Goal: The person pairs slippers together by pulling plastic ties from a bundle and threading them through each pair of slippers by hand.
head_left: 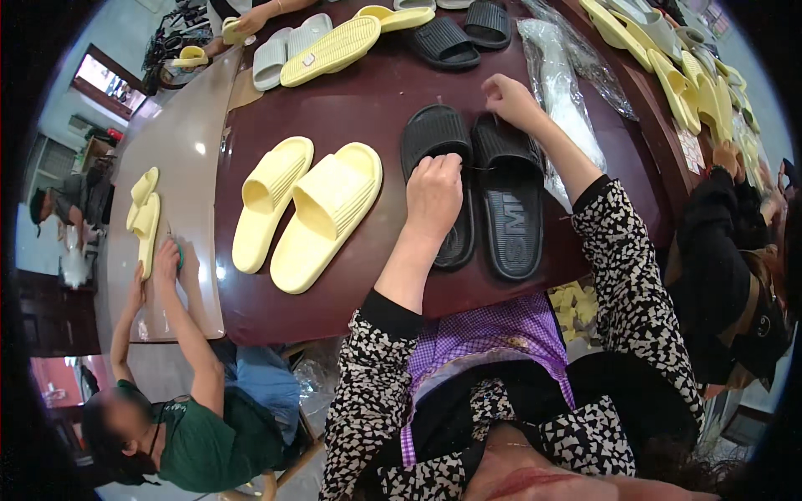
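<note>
While fingers [439, 166] handle blk slides [512, 219], yel pr [330, 219] nr.

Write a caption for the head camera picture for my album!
Left hand at one black slipper, right hand near the other, yellow slippers alongside on a dark red table.

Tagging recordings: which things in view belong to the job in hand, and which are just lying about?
In hand, judging by the hands:
- black slide sandals; left hand at one, right hand near the other's toe

Apparently lying about:
- nearest yellow slide sandals
- grey slide sandals
- clear plastic packaging
</note>
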Available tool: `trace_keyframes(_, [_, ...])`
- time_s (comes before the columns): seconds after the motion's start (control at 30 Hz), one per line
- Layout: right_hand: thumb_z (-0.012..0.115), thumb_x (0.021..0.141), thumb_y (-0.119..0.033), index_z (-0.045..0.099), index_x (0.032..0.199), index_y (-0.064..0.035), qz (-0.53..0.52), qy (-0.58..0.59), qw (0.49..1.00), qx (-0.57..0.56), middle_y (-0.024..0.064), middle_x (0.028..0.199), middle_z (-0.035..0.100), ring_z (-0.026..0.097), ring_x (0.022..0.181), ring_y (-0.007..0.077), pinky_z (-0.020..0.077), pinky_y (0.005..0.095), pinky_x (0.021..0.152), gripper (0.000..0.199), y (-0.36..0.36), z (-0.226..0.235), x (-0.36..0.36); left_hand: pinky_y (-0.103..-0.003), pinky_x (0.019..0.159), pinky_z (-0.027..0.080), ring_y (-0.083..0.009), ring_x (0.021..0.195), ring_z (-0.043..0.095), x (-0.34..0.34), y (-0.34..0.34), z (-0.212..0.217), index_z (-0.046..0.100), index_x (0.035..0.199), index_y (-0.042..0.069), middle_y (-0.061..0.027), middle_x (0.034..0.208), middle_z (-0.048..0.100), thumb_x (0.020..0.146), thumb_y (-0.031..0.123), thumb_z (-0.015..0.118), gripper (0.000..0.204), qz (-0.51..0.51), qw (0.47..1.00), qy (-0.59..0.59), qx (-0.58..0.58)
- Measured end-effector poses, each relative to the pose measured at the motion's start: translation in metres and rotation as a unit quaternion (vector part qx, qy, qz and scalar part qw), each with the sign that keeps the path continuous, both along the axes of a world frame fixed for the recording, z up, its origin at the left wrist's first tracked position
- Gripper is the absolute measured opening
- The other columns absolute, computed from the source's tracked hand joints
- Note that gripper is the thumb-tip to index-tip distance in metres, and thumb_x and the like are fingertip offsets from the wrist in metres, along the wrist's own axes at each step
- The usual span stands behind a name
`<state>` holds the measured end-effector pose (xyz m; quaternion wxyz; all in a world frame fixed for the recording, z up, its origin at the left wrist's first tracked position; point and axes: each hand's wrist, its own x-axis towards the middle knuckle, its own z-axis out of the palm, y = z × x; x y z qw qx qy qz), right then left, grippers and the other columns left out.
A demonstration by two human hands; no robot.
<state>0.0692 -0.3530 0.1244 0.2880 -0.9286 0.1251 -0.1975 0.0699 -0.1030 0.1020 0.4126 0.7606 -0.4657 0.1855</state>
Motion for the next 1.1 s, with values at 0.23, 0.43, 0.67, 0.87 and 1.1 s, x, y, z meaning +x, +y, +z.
trace_keyframes(0.23, [0.067, 0.068, -0.002, 0.060, 0.096, 0.0050, 0.010, 0.078, 0.992, 0.104, 0.0077, 0.075, 0.063, 0.060, 0.067, 0.0148, 0.0486, 0.0293, 0.058, 0.030, 0.021, 0.007, 0.037, -0.038, 0.067, 0.047, -0.0275, 0.075, 0.059, -0.002, -0.001, 0.004, 0.059, 0.082, 0.004, -0.0095, 0.078, 0.063, 0.078, 0.004, 0.058, 0.004, -0.002, 1.000, 0.025, -0.006])
trace_keyframes(0.43, [0.070, 0.065, -0.013, 0.066, 0.095, -0.0008, 0.019, 0.123, 0.980, 0.154, 0.0114, 0.078, 0.066, 0.062, 0.067, 0.0189, 0.0489, 0.0324, 0.065, 0.033, 0.026, 0.007, 0.037, -0.037, 0.068, 0.047, -0.0264, 0.074, 0.057, -0.005, -0.002, 0.004, 0.057, 0.080, 0.005, -0.0093, 0.076, 0.061, 0.077, 0.004, 0.059, 0.003, -0.004, 1.000, 0.017, -0.020])
trace_keyframes(0.67, [0.059, 0.079, -0.005, 0.061, 0.088, 0.0000, 0.050, 0.098, 0.937, 0.333, 0.0058, 0.077, 0.064, 0.056, 0.064, 0.0107, 0.0445, 0.0230, 0.058, 0.010, 0.047, 0.028, 0.023, -0.036, 0.068, 0.047, -0.0273, 0.075, 0.058, -0.006, -0.001, 0.007, 0.059, 0.082, 0.004, -0.0104, 0.079, 0.062, 0.077, 0.004, 0.059, 0.005, -0.019, 0.999, 0.022, -0.033])
trace_keyframes(0.87, [0.056, 0.082, -0.003, 0.057, 0.089, -0.0003, 0.064, 0.007, 0.947, 0.315, 0.0052, 0.078, 0.064, 0.057, 0.071, 0.0099, 0.0449, 0.0220, 0.059, 0.007, 0.070, 0.038, 0.007, -0.034, 0.063, 0.048, -0.0261, 0.069, 0.059, -0.004, 0.012, 0.024, 0.061, 0.091, 0.002, -0.0107, 0.077, 0.061, 0.076, 0.000, 0.059, 0.015, -0.031, 0.988, 0.019, -0.149])
trace_keyframes(1.1, [0.054, 0.082, 0.003, 0.055, 0.089, 0.0008, 0.172, -0.070, 0.953, 0.238, 0.0042, 0.077, 0.062, 0.058, 0.073, 0.0092, 0.0469, 0.0228, 0.065, 0.007, 0.126, 0.042, -0.015, -0.026, 0.064, 0.047, -0.0154, 0.069, 0.059, 0.018, 0.035, 0.042, 0.058, 0.101, -0.002, -0.0112, 0.086, 0.065, 0.080, -0.001, 0.057, 0.021, -0.008, 0.935, 0.279, -0.218])
